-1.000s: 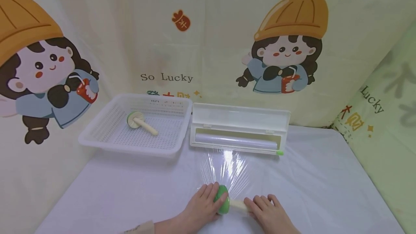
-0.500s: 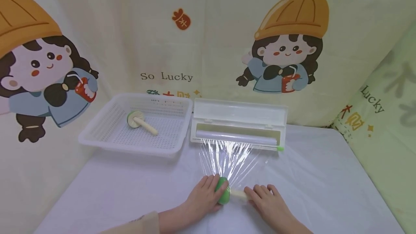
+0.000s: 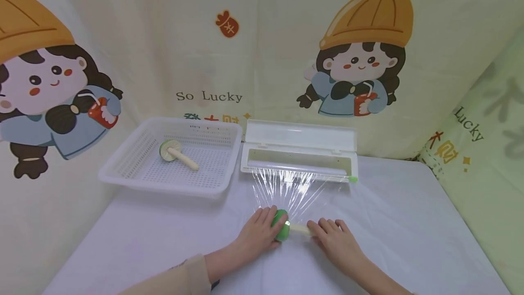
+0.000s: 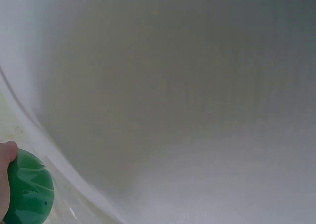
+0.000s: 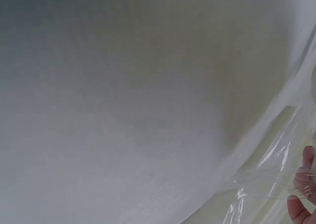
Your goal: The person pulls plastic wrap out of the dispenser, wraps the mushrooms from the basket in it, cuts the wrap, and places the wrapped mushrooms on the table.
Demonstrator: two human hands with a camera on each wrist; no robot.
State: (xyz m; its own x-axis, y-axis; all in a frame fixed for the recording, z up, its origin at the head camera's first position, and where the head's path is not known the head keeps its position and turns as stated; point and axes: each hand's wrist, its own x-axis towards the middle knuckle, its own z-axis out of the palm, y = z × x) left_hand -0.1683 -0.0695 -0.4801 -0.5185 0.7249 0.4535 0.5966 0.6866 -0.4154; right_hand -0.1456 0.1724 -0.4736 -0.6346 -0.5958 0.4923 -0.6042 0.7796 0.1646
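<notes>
A toy mushroom with a green cap (image 3: 281, 230) and a pale stem (image 3: 300, 229) lies sideways over the white cloth. My left hand (image 3: 254, 235) grips the cap, its thumb across the near side. At the other end, my right hand (image 3: 337, 244) pinches the stem, covering its tip. Clear cling film (image 3: 286, 186) stretches in bright creases from the cap back to a white dispenser box (image 3: 300, 135) with its lid raised. Film also covers the cap in the left wrist view, where little of the hand shows. In the right wrist view, film (image 5: 266, 179) runs beside the fingers (image 5: 305, 187).
Left of the dispenser stands a white perforated basket (image 3: 157, 186), holding a second mushroom (image 3: 184, 158). A green slider (image 3: 353, 179) sits at the dispenser's right front corner. Behind everything hangs a printed curtain (image 3: 278, 58). White cloth (image 3: 409, 222) spreads to the right of my hands.
Both hands have moved forward, towards the dispenser, with the mushroom between them. The film between cap and box has shortened. The dispenser has shifted slightly back.
</notes>
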